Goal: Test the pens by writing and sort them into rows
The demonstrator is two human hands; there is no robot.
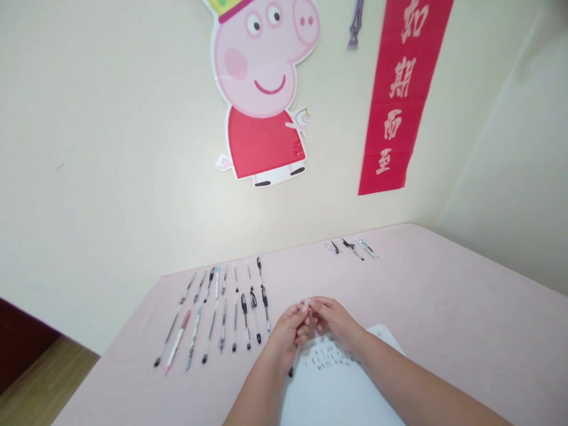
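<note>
A slim clear pen (295, 357) with a dark end slants down out of my left hand (287, 329), whose fingers are closed around it. My right hand (333, 319) meets the left at the pen's upper, pale end, with thumb and fingers pinched there. What exactly sits between the right fingertips is too small to make out. Beneath both hands lies a white sheet of paper (335, 396) with rows of dark marks, partly covered by my forearms.
Two rows of pens (213, 334) lie on the pink tabletop (465, 331) to the left. Some small pens or pen parts (352, 248) rest near the back edge. Behind stands a wall with a pig cutout (268, 142) and a red banner (390, 118).
</note>
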